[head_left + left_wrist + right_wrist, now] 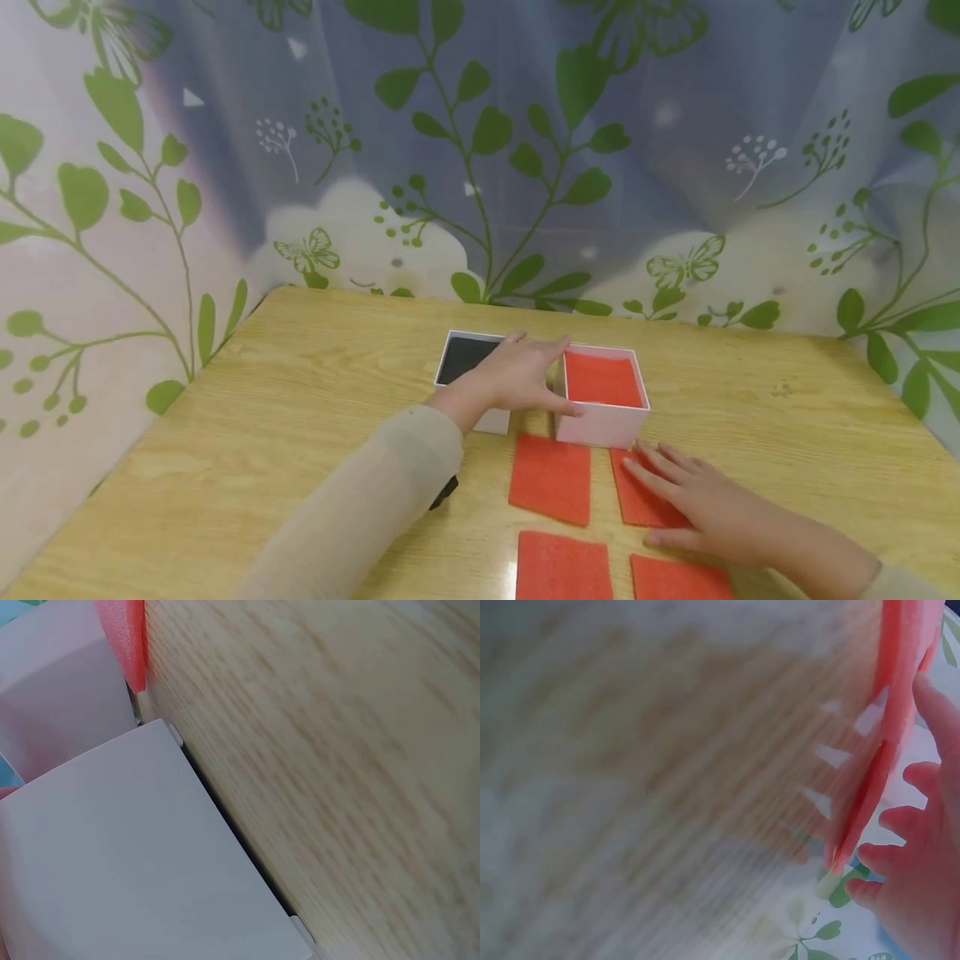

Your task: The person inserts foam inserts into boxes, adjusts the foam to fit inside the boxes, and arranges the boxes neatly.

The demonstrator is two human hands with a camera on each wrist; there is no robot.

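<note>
Two small white boxes stand side by side on the table. My left hand (521, 375) reaches across the left box (492, 421), which has a black piece (461, 358) inside. Its thumb lies at the front left corner of the right box (600, 425) and a finger at the back left corner, holding that side. A red square sheet (600, 379) fills the right box near its rim. My right hand (705, 508) lies with extended, spread fingers over a red felt-like square (633, 492) in front of that box, partly hiding it.
More red squares lie nearby: one (551, 479) before the boxes, another (564, 567) at the lower edge, and a third (678, 579) under the right arm. A leaf-patterned curtain (525, 208) hangs behind the wooden table (225, 467). A dark object (445, 493) shows beside the left sleeve.
</note>
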